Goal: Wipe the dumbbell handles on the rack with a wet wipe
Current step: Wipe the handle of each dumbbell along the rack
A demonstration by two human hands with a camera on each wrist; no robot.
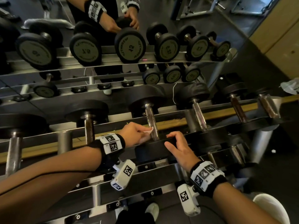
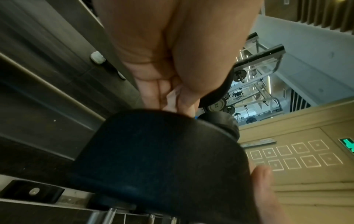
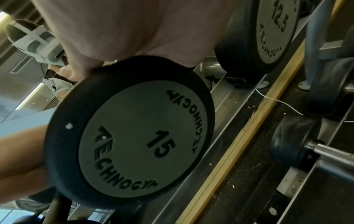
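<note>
while the head view hides it, the right wrist view shows "15" on the dumbbell [image 3: 134, 136] on the rack [image 1: 169, 125]; right hand [image 1: 181, 151] rests relaxed on its head, left hand [image 1: 134, 133] seemingly pinches a white wet wipe [image 1: 149, 130] against its chrome handle [image 1: 152, 123].

Left hand [image 1: 134, 133] fingers pinched together, forearm extended; right hand [image 1: 181, 149] palm down, fingers spread and lightly bent

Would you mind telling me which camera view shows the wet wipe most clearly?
The head view shows it best: the wet wipe is a small white wad that the left hand pinches against the dumbbell handle. The left wrist view shows only a pale crumpled strip between the fingers. The right wrist view does not show it.
</note>
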